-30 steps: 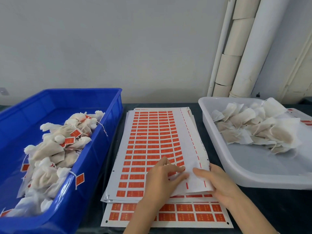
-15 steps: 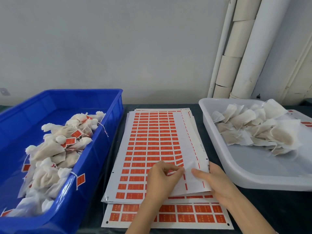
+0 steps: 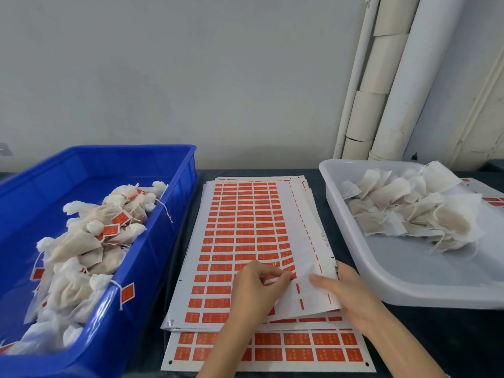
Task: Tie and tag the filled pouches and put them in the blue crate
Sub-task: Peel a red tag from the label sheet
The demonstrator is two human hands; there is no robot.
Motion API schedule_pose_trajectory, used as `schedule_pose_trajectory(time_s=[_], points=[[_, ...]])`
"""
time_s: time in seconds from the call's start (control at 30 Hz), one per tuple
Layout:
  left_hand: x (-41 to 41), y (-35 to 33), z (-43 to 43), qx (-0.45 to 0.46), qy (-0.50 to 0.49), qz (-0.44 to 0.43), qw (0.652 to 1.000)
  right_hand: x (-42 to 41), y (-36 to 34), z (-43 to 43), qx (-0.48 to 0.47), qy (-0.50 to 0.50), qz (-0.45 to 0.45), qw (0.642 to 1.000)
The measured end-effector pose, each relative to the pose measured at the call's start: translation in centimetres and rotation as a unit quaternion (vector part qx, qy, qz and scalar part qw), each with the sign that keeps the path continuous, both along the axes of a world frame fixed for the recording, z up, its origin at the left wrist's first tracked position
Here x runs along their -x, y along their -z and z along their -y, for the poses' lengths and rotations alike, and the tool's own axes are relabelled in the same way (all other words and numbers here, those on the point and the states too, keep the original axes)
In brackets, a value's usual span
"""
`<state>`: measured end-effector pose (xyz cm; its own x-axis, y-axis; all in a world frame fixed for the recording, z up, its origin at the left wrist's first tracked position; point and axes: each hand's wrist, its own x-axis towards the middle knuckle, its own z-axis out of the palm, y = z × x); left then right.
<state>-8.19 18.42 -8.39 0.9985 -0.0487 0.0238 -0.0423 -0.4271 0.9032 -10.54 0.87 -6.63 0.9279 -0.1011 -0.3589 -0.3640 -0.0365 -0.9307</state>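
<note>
- Left hand (image 3: 256,290) is down on the top tag sheet (image 3: 245,227), fingers curled in, grip narrow and pinching a red tag (image 3: 272,279) near the sheet's lower right.
- Right hand (image 3: 351,298) has the lifted right edge of that same sheet. Thumb lies on top and the other fingers are tucked under the paper, so it's a holding grip on the sheet.
- That corner is curled up off the stack of sheets (image 3: 272,347) below it.
- Blue crate (image 3: 174,214) sits to the left on the dark tabletop (image 3: 436,336), with a pile of tied pouches (image 3: 81,249) inside. Red tags hang off their strings, and one dangles over the crate's rim.
- White tray (image 3: 381,268) is on the right, holding the untied pouches (image 3: 409,214) heaped at its far end, well apart from both hands.
- White pipes (image 3: 395,77) run up the wall behind the tray.
</note>
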Motion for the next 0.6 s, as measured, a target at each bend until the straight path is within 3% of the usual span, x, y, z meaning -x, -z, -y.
schedule_pose_trajectory(time_s=[0.23,0.5,0.6], points=[[0.28,0.13,0.38,-0.048,0.004,0.023,0.999,-0.11,-0.04,-0.21,0.014,0.013,-0.004,1.000],[-0.13,0.02,0.19,0.026,-0.008,-0.027,0.999,0.02,-0.48,-0.26,0.010,-0.008,0.005,1.000],[-0.20,0.03,0.25,0.009,-0.017,-0.010,1.000,-0.02,-0.30,-0.28,0.050,0.002,0.011,0.999]])
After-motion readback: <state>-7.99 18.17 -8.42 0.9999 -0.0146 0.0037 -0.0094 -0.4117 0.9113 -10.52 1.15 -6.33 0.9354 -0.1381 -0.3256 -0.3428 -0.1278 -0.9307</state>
